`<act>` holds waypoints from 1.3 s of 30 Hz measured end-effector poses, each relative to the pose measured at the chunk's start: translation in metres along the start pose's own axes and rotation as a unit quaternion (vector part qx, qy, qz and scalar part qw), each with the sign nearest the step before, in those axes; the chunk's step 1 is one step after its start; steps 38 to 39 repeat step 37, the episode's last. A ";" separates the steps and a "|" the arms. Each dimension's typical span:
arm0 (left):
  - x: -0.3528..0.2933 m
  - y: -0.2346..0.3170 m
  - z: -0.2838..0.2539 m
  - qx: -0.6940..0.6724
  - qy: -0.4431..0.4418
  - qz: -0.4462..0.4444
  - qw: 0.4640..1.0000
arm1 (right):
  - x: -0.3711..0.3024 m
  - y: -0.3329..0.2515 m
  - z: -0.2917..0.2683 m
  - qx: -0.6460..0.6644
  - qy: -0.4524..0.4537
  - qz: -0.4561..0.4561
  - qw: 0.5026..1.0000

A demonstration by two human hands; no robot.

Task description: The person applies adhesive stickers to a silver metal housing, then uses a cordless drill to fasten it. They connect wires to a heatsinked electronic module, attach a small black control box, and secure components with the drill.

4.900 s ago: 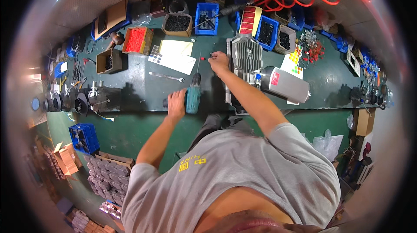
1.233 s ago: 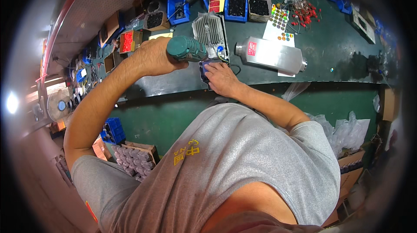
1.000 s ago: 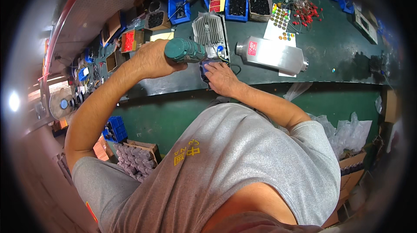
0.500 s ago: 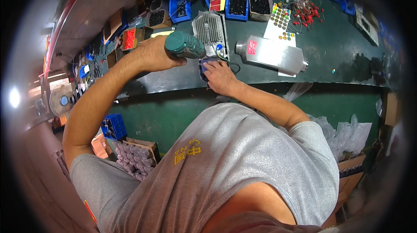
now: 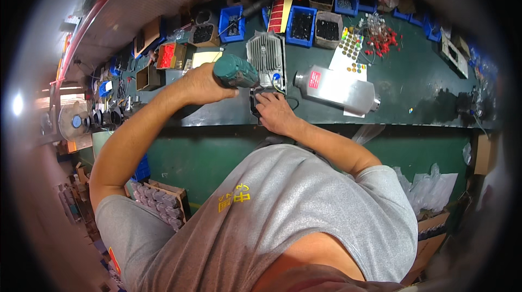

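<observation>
In my left hand [image 5: 209, 86] is a green and black power drill [image 5: 235, 71], the fingers wrapped round it. Its front end points toward the near part of a grey finned metal housing [image 5: 265, 55]; the bit's tip cannot be made out. A round blue piece [image 5: 276, 76] shows on that housing. Bent over a dark part [image 5: 253, 105] at the housing's near end, my right hand [image 5: 278, 112] presses and holds it, its fingers hiding much of it. A black cable loops out beside this hand. Right of the housing lies a silver metal cylinder-like unit [image 5: 334, 89] with a red label.
Blue bins [image 5: 300, 26] and cardboard boxes [image 5: 329, 29] of small dark parts line the back of the green bench. A sticker sheet [image 5: 348, 52] and red-ended wires [image 5: 385, 42] lie at the right. An open box of red pieces [image 5: 171, 55] stands left.
My view has shifted, so the bench sits lower in the picture. The drill stays in my left hand at the housing, and my right hand remains on the dark part.
</observation>
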State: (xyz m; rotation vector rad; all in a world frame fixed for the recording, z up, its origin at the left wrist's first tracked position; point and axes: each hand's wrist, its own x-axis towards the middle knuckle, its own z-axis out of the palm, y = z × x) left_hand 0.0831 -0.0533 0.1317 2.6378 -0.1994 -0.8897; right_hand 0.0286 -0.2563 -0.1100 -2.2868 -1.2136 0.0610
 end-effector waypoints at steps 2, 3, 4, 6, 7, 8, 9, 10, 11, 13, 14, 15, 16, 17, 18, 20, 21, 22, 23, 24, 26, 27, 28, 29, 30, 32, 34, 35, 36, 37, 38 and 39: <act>-0.005 0.001 0.001 0.038 0.023 0.028 0.999 | 0.001 -0.001 -0.002 0.008 -0.005 -0.002 1.000; -0.006 0.000 0.003 0.018 0.036 0.041 0.998 | 0.002 0.000 -0.003 0.010 -0.011 0.003 1.000; -0.008 0.000 0.002 0.017 0.026 0.030 0.999 | 0.003 0.000 -0.003 0.008 -0.012 0.003 1.000; -0.014 0.005 0.002 0.014 0.002 0.009 1.000 | 0.002 -0.001 -0.003 0.004 -0.014 0.006 1.000; -0.014 -0.003 0.006 0.007 0.004 0.024 1.000 | 0.002 -0.001 -0.002 0.002 -0.016 0.007 1.000; -0.017 -0.005 0.005 -0.011 0.007 0.018 1.000 | 0.003 -0.001 -0.002 0.000 -0.018 0.007 1.000; -0.019 -0.006 0.007 -0.030 0.007 0.014 0.999 | 0.003 -0.001 -0.002 -0.003 -0.020 0.010 1.000; -0.021 -0.007 0.008 -0.048 0.007 0.011 0.999 | 0.003 -0.001 -0.002 -0.005 -0.022 0.015 1.000; -0.022 -0.012 0.011 -0.062 0.006 0.011 0.998 | 0.003 -0.001 0.000 -0.005 -0.028 0.020 0.999; -0.028 -0.023 0.015 -0.141 0.016 0.016 0.990 | 0.002 0.000 0.001 0.004 -0.027 0.018 0.999; -0.032 -0.028 0.015 -0.179 0.018 0.019 0.983 | 0.001 0.000 0.001 0.010 -0.026 0.018 0.999; -0.036 -0.033 0.015 -0.228 0.028 0.008 0.973 | 0.003 -0.004 -0.002 0.010 -0.034 0.026 0.999; -0.042 -0.029 0.007 -0.190 0.036 0.022 0.981 | 0.003 -0.004 -0.002 0.008 -0.038 0.035 0.999; -0.051 -0.022 -0.007 -0.152 0.046 0.035 0.987 | 0.003 -0.003 -0.001 0.005 -0.044 0.043 0.998; -0.063 -0.023 -0.015 -0.115 0.063 0.034 0.991 | 0.010 -0.008 0.001 0.009 -0.050 0.036 0.998; -0.067 -0.041 -0.013 -0.115 0.142 0.077 0.980 | 0.007 -0.008 0.000 0.028 -0.033 0.048 0.998; -0.068 -0.057 -0.002 -0.120 0.186 0.081 0.972 | 0.009 -0.011 -0.002 0.029 -0.022 0.048 0.998; -0.066 -0.074 0.011 -0.120 0.230 0.082 0.962 | 0.010 -0.014 -0.004 0.032 -0.009 0.046 0.998; -0.055 -0.096 0.030 -0.107 0.273 0.110 0.950 | 0.010 -0.011 0.001 0.035 -0.009 0.047 0.998; -0.040 -0.118 0.049 -0.090 0.313 0.142 0.935 | 0.011 -0.008 0.006 0.037 -0.007 0.050 0.998; -0.025 -0.138 0.074 -0.068 0.231 0.051 0.969 | 0.017 -0.016 0.002 0.039 -0.014 0.079 0.996; -0.014 -0.159 0.104 -0.076 0.255 0.037 0.963 | 0.019 -0.019 0.004 0.050 -0.012 0.092 0.994; -0.004 -0.181 0.138 -0.086 0.278 0.025 0.957 | 0.020 -0.021 0.006 0.060 -0.011 0.108 0.992; 0.002 -0.196 0.161 -0.100 0.259 0.002 0.961 | 0.024 -0.022 0.006 0.062 -0.005 0.105 0.993; 0.006 -0.207 0.181 -0.118 0.239 -0.021 0.964 | 0.027 -0.023 0.006 0.063 -0.002 0.103 0.993; 0.016 -0.226 0.216 -0.093 0.229 -0.034 0.968 | 0.029 -0.025 0.006 0.067 0.004 0.112 0.991; 0.029 -0.245 0.239 -0.064 0.216 -0.041 0.973 | 0.033 -0.025 0.008 0.072 0.007 0.126 0.989; 0.035 -0.256 0.247 -0.048 0.209 -0.042 0.976 | 0.034 -0.023 0.012 0.070 0.009 0.132 0.989; 0.042 -0.265 0.255 -0.035 0.201 -0.042 0.978 | 0.035 -0.023 0.014 0.073 0.000 0.138 0.988; 0.048 -0.276 0.261 -0.019 0.194 -0.037 0.980 | 0.036 -0.022 0.014 0.075 -0.010 0.144 0.987; 0.048 -0.276 0.261 -0.019 0.194 -0.037 0.980 | 0.036 -0.022 0.014 0.075 -0.010 0.144 0.987; 0.048 -0.276 0.261 -0.019 0.194 -0.037 0.980 | 0.036 -0.022 0.014 0.075 -0.010 0.144 0.987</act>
